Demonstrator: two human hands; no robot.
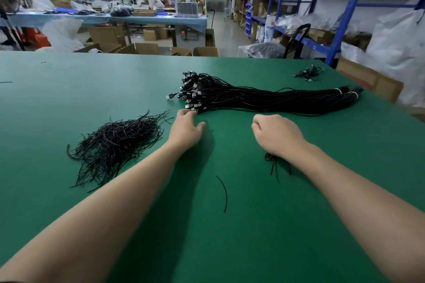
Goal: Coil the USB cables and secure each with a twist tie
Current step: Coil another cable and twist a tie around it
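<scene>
A big bundle of black USB cables (264, 96) lies across the green table (69, 89), its plugs fanned out at the left end and its right end bound with white ties. My left hand (187, 127) reaches to the nearest plugs; its fingertips touch one at the bundle's near left edge and the thumb is spread away. My right hand (277, 134) is curled into a fist over a small coiled cable (268, 157), whose loop and loose ends stick out under the wrist. A heap of black twist ties (115, 145) lies to the left of my left arm.
One loose twist tie (223, 193) lies between my forearms. A few coiled cables (309, 73) sit at the far right of the table. Cardboard boxes (372, 80) and blue shelving (331, 43) stand past the right edge, more boxes beyond the far edge.
</scene>
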